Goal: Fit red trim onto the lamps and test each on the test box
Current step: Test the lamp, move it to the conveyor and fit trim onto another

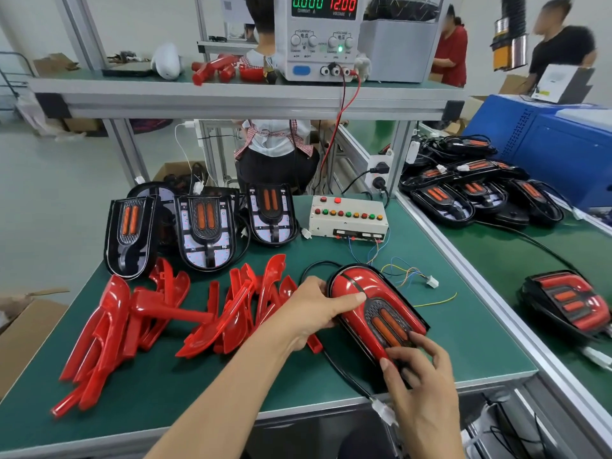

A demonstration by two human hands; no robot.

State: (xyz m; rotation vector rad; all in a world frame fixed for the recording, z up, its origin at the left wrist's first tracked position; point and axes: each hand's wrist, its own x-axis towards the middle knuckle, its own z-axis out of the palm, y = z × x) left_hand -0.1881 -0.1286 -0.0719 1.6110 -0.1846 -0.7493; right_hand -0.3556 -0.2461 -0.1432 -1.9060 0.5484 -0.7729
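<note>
Pressing red trim (pixel 356 294) onto lamp (pixel 390 321) with both hands, left hand (pixel 318 309) and right hand (pixel 419 376)

Green-topped workbench (pixel 463 342), aluminium shelf (pixel 231 94)

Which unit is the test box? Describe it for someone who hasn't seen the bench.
Start at the green bench mat, then look toward its far edge, right of the three upright lamps. The test box is the cream flat case there, the only item with rows of red, green and orange buttons and thin coloured wires trailing from its front.
</note>
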